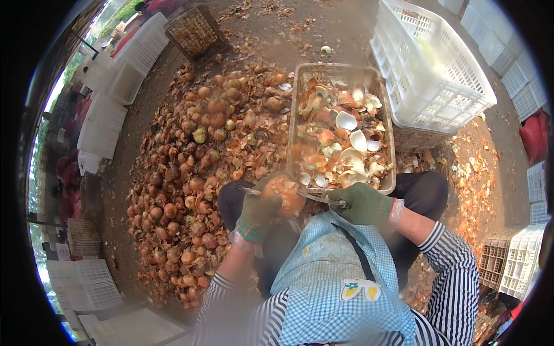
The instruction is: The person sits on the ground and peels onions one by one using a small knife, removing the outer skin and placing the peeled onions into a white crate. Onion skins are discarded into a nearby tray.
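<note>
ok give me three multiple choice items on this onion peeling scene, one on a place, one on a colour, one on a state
1. Where does the crate of peelings sit?
A. in front of the person's knees
B. behind the person
C. on top of the white crates

2. What colour are the gloves?
A. red
B. green
C. white

3. What is the left hand doing?
A. hanging free
B. resting on the ground
C. gripping an onion

Answers:
1 A, the crate lies just beyond the lap, right of the onion pile.
2 B, both the left hand and the right hand wear green gloves.
3 C, its fingers wrap the onion while the right hand holds a knife to it.
</note>
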`<state>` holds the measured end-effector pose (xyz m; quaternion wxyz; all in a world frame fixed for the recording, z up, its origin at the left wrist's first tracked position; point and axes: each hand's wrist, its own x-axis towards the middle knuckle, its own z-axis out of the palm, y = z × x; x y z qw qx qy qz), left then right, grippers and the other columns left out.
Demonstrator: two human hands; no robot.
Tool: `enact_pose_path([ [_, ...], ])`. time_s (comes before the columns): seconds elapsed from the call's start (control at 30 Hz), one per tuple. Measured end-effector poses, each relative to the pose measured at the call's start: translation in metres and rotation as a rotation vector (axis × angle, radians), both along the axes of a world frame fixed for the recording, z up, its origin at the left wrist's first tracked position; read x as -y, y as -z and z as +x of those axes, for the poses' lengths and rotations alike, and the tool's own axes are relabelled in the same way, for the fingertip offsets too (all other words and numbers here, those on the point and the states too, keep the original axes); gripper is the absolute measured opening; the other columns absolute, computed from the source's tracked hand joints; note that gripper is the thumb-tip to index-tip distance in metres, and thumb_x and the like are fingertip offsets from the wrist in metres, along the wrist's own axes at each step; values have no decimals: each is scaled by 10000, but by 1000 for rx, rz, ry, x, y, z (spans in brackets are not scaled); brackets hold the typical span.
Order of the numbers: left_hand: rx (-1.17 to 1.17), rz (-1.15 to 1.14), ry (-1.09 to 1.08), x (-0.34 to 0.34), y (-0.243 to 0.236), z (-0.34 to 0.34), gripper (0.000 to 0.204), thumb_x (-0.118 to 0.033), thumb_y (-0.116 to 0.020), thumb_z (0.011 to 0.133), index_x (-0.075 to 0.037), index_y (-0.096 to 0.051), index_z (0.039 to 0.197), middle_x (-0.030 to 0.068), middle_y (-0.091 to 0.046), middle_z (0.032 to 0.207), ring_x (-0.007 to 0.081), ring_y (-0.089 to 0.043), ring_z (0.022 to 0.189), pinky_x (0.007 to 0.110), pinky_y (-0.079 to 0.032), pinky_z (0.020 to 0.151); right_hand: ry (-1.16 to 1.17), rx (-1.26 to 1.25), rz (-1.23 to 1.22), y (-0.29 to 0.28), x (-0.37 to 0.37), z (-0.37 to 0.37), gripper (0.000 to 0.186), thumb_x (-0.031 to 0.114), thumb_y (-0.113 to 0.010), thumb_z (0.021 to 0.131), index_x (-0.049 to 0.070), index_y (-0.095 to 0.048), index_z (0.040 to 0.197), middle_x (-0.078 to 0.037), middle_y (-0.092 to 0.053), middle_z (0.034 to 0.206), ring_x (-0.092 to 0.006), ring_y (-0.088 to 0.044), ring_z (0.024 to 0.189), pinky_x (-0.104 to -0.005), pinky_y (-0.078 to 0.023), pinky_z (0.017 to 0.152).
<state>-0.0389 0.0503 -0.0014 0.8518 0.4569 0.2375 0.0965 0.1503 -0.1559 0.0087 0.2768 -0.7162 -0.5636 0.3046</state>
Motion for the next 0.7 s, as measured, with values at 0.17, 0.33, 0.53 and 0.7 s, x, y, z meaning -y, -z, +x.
enact_pose_path([
  [0.17, 201, -606, 34, 14, 50, -12, 814, -448, -708, 789, -12, -434, 1419, 175, -533, 1379, 343, -562, 1215, 501, -504, 999, -170, 133, 71, -5, -12, 27, 333, 194, -653, 824, 134, -674, 1151, -155, -687, 813, -357, -681, 765, -444, -540, 714],
  [0.33, 175, -467, -63, 8, 49, 1, 884, -543, -768, 751, -56, -452, 1417, 165, -539, 1384, 372, -543, 1247, 585, -474, 1021, -45, 204, -69, -11, -24, 27, 304, 171, -631, 825, 125, -682, 1121, -171, -696, 856, -355, -680, 795, -449, -534, 731],
  [0.53, 211, -395, -29, -27, 84, 22, 807, -514, -793, 755, -44, -519, 1351, 175, -611, 1279, 358, -609, 1159, 565, -508, 993, 317, -852, -256, -14, -34, -24, 272, 311, -666, 918, 39, -658, 918, -62, -638, 651, -127, -551, 474, -288, -421, 422],
  [0.7, 281, -402, 0, -13, 73, 30, 883, -620, -734, 750, -32, -484, 1360, 189, -612, 1247, 341, -627, 1120, 537, -545, 949, 503, -1084, -73, -32, -29, -68, 274, 328, -668, 941, 67, -645, 863, -10, -590, 606, -66, -467, 409, -217, -309, 338],
])
